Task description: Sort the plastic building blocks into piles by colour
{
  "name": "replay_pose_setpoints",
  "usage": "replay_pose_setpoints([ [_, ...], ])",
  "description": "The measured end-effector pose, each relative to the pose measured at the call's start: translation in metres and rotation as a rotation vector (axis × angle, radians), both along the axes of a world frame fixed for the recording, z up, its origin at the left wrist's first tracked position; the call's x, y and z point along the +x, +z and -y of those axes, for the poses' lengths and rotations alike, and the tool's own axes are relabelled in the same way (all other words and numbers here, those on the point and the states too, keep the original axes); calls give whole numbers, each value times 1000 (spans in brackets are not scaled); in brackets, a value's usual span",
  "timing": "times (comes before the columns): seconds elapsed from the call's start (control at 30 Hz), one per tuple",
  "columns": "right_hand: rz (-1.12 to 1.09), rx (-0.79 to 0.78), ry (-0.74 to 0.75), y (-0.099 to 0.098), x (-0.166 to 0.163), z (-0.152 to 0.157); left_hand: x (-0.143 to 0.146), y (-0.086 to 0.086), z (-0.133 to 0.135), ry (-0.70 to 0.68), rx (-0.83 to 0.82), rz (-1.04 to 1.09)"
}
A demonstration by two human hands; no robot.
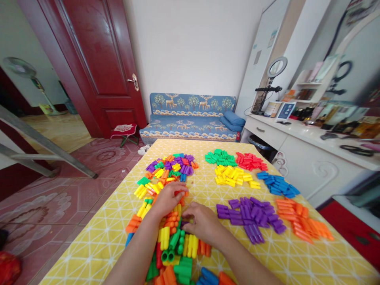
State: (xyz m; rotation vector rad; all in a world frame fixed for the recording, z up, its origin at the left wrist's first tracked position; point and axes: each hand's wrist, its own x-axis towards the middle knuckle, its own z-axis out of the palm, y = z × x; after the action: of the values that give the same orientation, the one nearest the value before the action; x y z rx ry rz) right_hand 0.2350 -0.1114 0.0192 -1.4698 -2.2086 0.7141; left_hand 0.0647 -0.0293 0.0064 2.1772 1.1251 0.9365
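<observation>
1. The left hand (166, 199) rests on the mixed heap of plastic bullet blocks (166, 206), on the yellow-clothed worktop (97, 241) toward its 9 o'clock side. Its fingers curl around an orange-red block (180, 193), grasped at the fingertips.
2. The right hand (202, 223) lies just beside it, at about 4 o'clock from the left hand. Its fingers are bent down onto the heap and pinch toward something small; what they grip is hidden, so I cannot tell whether they hold a piece.
3. Handling, as judged: the blocks look like hollow moulded plastic, light, stiff and smooth, not fragile. A pinch across the barrel at mid-length should hold one securely; the rounded nose would likely slip.
4. Orientation: the grasped block's long axis appears to run roughly from 9 to 3 o'clock across the worktop; which end leads is covered by the fingers. Blocks in the heap point every way.
5. Surroundings: sorted piles sit well apart toward 1 to 3 o'clock, namely green pile (221, 157), red pile (251, 161), yellow pile (233, 176), blue pile (278, 184), purple pile (251, 217) and orange pile (301, 224).
</observation>
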Motion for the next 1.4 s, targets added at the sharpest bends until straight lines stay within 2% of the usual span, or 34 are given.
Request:
replay_pose_setpoints([
  [0.27,58,-54,-4,-1,3,2,0,1,2,-1,-29,-2],
  [0.47,129,-25,-16,9,9,4,-1,-2,-1,-6,-14,-23],
  [0.57,95,22,-140,18,23,-7,-2,-3,-2,-5,-11,-19],
  [0.67,67,89,-314,23,50,-23,-3,-4,-3,-13,-7,-17],
  [0.73,79,139,-426,22,72,-32,-2,-3,-3,-19,-8,-17],
  [0.8,146,123,-496,18,93,-39,-2,-2,-3,-18,-14,-18],
  [0.9,245,55,-470,11,114,-43,-2,-1,-2,-12,-20,-18],
  [0.97,237,92,-435,8,118,-44,-2,-1,-2,-13,-21,-14],
  [1.07,180,170,-351,8,116,-43,-3,-1,-2,-19,-23,-5],
  [1.17,173,99,-268,8,114,-42,-3,-2,-2,-24,-20,0],
  [1.27,237,17,-291,11,116,-42,-3,-2,-2,-24,-18,-6],
  [1.4,257,70,-275,20,106,-36,-2,1,-1,-30,-31,-18],
])
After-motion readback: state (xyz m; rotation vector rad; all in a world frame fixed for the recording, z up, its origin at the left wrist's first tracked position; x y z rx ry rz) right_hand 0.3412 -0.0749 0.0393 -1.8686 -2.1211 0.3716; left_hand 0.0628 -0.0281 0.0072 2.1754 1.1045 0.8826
